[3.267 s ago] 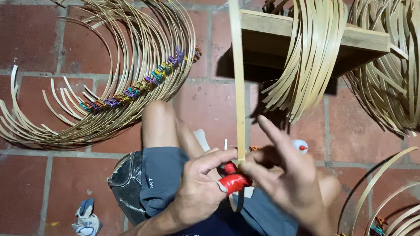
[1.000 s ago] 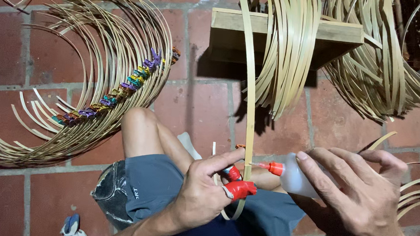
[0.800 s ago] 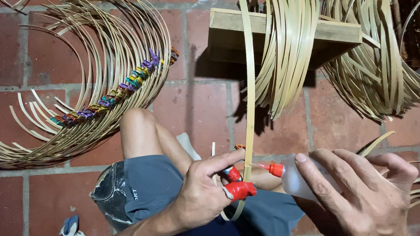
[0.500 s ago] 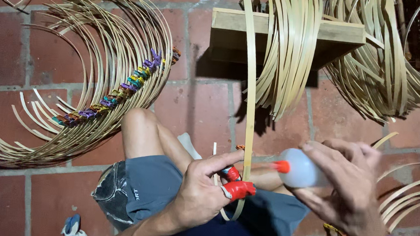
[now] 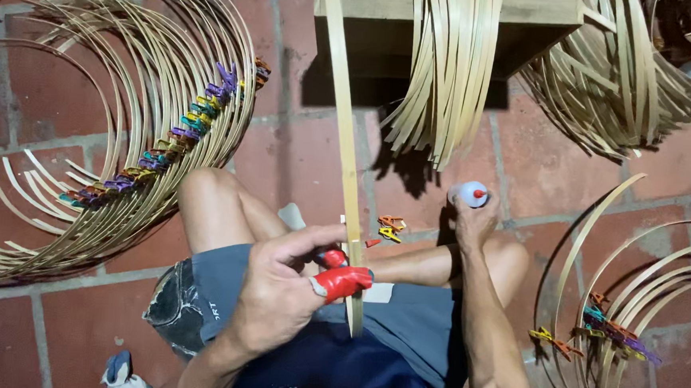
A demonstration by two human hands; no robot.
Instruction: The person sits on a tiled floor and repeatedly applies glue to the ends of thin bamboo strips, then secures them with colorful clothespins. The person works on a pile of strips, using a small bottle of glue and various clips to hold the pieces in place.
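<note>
**Inspector A:** What is the left hand (image 5: 279, 294) doing at lower centre of the frame?

**Inspector B:** It is closing around a red spring clamp (image 5: 342, 280), thumb and fingers wrapped tight on it. The clamp is sitting against a long bamboo strip (image 5: 342, 122), which is running from the lap up to the top edge of the frame. Whether the clamp's tips are biting the strip, I cannot tell.

**Inspector A:** And the right hand (image 5: 473, 219)?

**Inspector B:** It is reaching out at centre right, fingers curled shut around a small white bottle with a red nozzle (image 5: 469, 193), and is holding it just above the brick floor (image 5: 300, 151), well apart from the strip.

**Inspector A:** Surroundings?

**Inspector B:** A few loose orange clips (image 5: 391, 226) are lying just right of the strip, near the knee. A large bundle of curved strips (image 5: 108, 147), pinned with a row of coloured clips (image 5: 164, 147), is filling the left side. A wooden stool (image 5: 445, 8) is standing at top centre, with strips draped over it. More clipped hoops (image 5: 626, 315) are lying at lower right.
</note>
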